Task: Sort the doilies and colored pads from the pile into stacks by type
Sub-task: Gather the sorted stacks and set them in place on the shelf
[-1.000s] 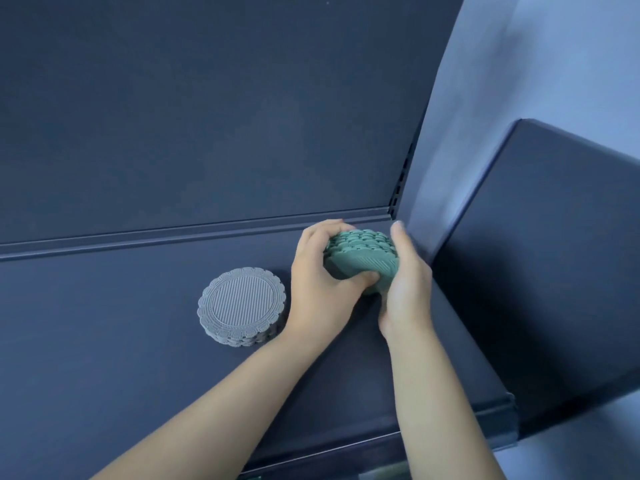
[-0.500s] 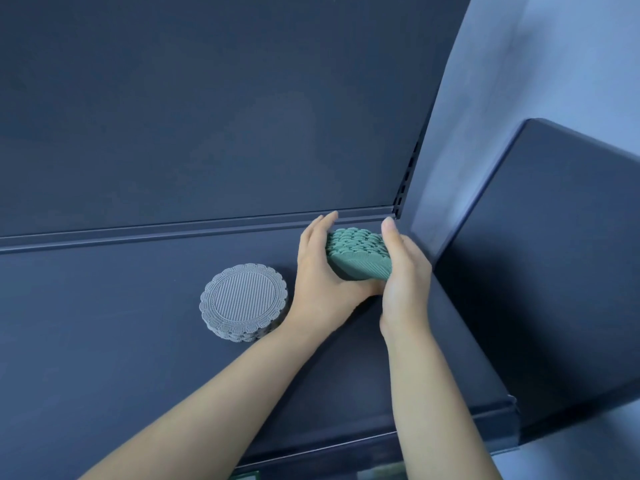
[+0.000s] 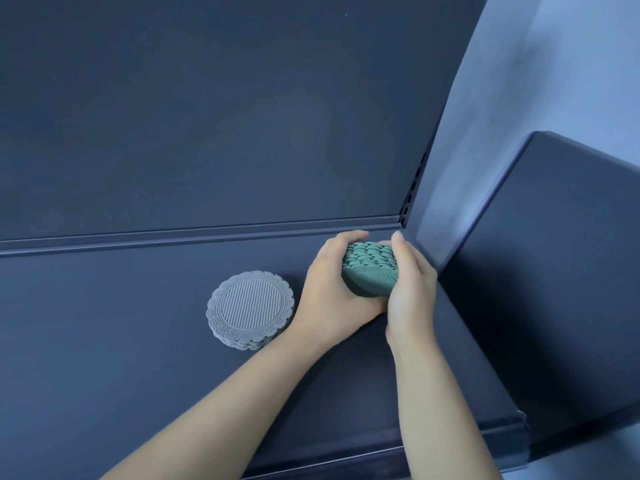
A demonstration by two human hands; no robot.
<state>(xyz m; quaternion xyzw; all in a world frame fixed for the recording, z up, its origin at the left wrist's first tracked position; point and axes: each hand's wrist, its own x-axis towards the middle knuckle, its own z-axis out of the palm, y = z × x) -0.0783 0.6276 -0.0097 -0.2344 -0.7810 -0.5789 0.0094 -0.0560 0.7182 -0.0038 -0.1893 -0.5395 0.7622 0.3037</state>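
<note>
1. Two hands meet on the green stack, which is just to the right of the grey stack on a dark shelf.
2. Left hand: between the two stacks, with fingers curled over the far top of the green stack and the thumb tucked at its near lower edge, grasping it.
3. Right hand: on the side of the green stack away from the grey stack, with fingers wrapped up its flank, fingertips at the far top and the palm pressed in, also grasping.
4. Green stack: tilted, not flat. Its ribbed face is turned toward the viewer and its scalloped rims show along the top. Whether its lower edge touches the shelf is hidden by the hands.
5. Grey stack: flat and untouched, with its layers slightly offset at the near rim. It is close to the left wrist but apart from it.
6. Change: half a second ago the left fingers stood nearly straight behind the green stack; they have since folded over it, and the right fingertips have closed in. The green stack's place relative to the grey stack is much the same.
7. Meaning: the tighter two-handed squeeze suggests the green pieces are being squared into one block. No loose pile is in view, so sorting looks nearly complete. The green stack is not yet laid flat beside the grey stack.
</note>
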